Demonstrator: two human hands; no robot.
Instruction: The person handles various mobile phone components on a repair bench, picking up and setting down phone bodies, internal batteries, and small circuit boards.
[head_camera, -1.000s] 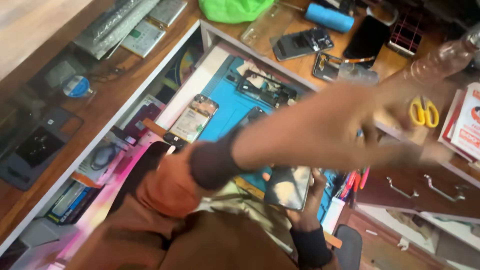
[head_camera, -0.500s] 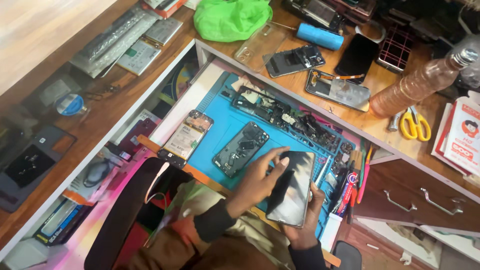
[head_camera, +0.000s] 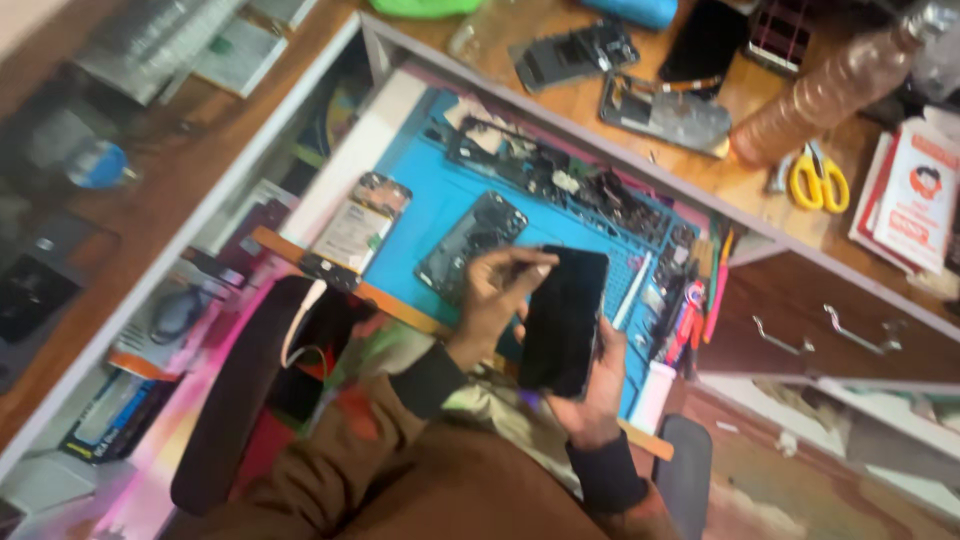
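Bright, even light; whole frame motion-blurred, tilted.

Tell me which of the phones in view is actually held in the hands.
The black phone with the dark glossy face, gripped by the right hand and touched by the left hand. The opened ones lie on the blue mat and wooden counter.

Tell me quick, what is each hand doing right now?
Left hand: fingers curled, tips touching the top edge of the dark phone.
Right hand: closed around the dark phone from below, holding it.
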